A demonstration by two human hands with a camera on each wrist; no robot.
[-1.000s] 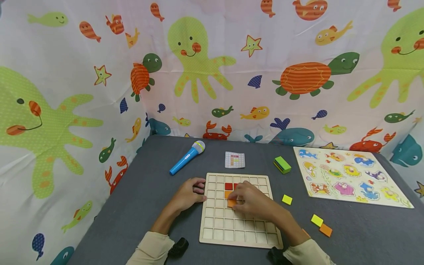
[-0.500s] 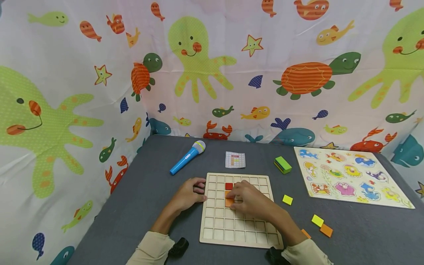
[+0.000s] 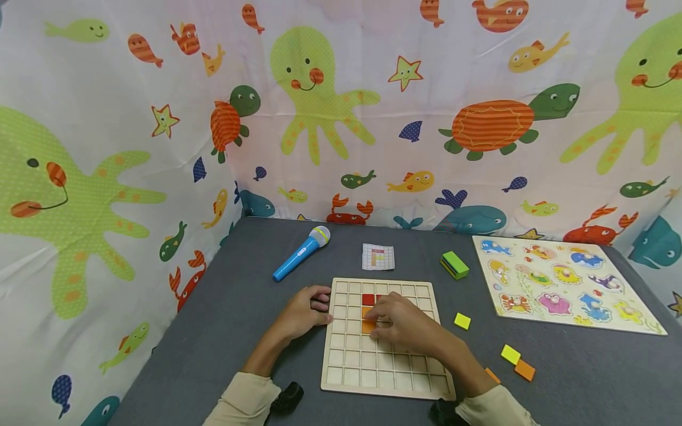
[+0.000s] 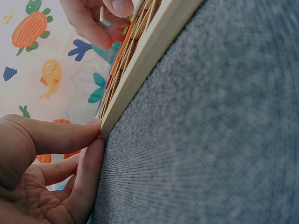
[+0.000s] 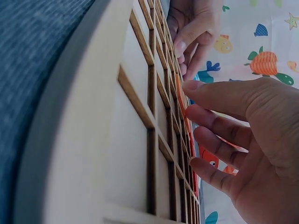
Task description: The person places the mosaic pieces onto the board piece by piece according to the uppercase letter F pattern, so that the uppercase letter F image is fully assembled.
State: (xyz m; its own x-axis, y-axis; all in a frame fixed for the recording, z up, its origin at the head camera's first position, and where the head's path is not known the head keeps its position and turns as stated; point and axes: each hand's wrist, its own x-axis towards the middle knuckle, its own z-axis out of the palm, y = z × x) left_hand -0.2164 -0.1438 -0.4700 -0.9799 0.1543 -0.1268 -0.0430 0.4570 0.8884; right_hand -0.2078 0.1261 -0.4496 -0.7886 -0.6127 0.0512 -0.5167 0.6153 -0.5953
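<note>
A square wooden grid board [image 3: 346, 358] lies on the grey table. My left hand [image 3: 305, 313] pinches its left edge between thumb and index finger, as the left wrist view shows. Over the middle of the board, my right hand [image 3: 407, 319] has its thumb and fingertips at an orange tile [image 3: 367, 326], its fingers loosely extended. That tile sits in a grid cell, partly covered by the hand. Above it in the same column are another orange tile [image 3: 366, 312] and a red tile [image 3: 368, 299]. More red shows beside the right fingers, mostly hidden.
Behind the board lie a blue toy microphone [image 3: 302, 253] and a small pattern card [image 3: 378, 257]. To the right are a green stack [image 3: 454, 265], yellow tiles [image 3: 462, 321], an orange tile [image 3: 524, 370] and an animal puzzle board [image 3: 565, 284]. A sea-animal curtain [image 3: 341, 106] stands behind.
The lower orange tile has shifted slightly left into line with the column, the right fingers moving with it. My left hand has stayed on the board's edge.
</note>
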